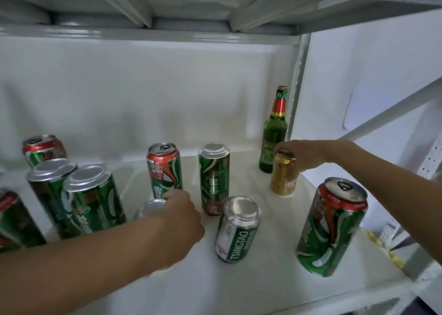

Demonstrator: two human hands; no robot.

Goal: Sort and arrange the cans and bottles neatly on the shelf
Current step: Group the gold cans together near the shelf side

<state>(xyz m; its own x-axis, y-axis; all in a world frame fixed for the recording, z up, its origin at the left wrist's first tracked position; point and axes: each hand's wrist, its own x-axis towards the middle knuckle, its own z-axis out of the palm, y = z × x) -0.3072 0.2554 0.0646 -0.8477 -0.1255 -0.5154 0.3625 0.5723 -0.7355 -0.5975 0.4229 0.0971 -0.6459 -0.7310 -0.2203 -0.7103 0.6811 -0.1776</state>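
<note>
On a white shelf (263, 278), a person's right hand (303, 156) curls around the top of a gold can (283, 178), a green bottle (273, 137) just behind it; the left hand (177, 221) grips a silver-topped can (150, 208). Thin, smooth cans likely dent easily; the mid-wall offers the steadier hold.
</note>
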